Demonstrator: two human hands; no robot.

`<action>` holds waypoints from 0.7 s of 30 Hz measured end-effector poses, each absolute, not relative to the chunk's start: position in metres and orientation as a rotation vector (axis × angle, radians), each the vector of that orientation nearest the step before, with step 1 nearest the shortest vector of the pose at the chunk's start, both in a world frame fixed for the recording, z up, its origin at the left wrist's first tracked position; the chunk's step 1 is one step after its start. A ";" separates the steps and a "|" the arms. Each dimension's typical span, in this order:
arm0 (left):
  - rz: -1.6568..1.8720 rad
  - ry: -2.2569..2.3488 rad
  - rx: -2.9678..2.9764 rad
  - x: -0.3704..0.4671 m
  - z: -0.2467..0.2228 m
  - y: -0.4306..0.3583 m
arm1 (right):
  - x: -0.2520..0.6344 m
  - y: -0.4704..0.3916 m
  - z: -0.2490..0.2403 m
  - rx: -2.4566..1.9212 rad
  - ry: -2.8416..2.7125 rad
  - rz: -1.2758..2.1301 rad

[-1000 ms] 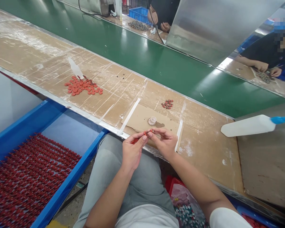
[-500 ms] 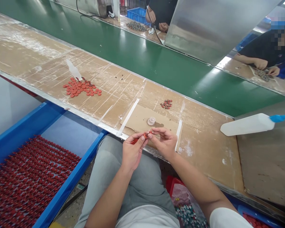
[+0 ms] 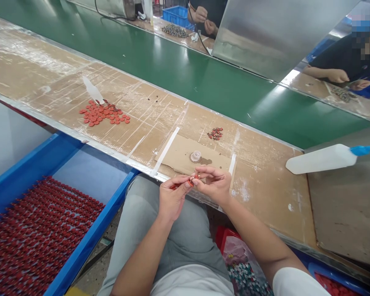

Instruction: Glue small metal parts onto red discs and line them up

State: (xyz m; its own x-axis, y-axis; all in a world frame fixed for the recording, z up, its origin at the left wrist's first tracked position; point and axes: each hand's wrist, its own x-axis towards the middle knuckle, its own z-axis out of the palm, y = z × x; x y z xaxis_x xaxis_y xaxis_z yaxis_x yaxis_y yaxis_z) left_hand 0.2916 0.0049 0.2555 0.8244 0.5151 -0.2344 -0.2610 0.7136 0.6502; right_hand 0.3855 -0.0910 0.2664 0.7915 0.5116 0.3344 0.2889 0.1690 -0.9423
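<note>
Head camera: left hand and right hand, just below the frame's centre, together pinch a small red part. Slightly above them sits a small cup; red discs lie left of centre.

The held piece is bright red. Orange-red discs lie left on the brown worktop, which is streaked with whitish lines; the small parts farther right mix red and black. Beyond runs a plain green belt. At right, a white bottle has a blue nozzle. At near left, a blue tray shows dark red pieces in stripe-like rows.
</note>
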 end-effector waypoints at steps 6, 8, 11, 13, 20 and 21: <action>0.458 0.452 0.647 0.292 0.258 0.003 | 0.385 -0.091 0.266 -1.458 -0.667 0.199; 0.465 0.455 0.637 0.293 0.259 0.003 | 0.385 -0.090 0.265 -1.439 -0.650 0.215; 0.474 0.457 0.627 0.294 0.260 0.004 | 0.384 -0.089 0.263 -1.395 -0.632 0.250; 0.474 0.469 0.629 0.294 0.259 0.004 | 0.384 -0.088 0.263 -1.388 -0.619 0.270; 0.415 0.493 0.542 0.292 0.262 0.008 | 0.392 -0.092 0.276 -1.462 -0.532 0.143; 0.389 0.476 0.502 0.292 0.265 0.009 | 0.396 -0.096 0.281 -1.510 -0.511 0.063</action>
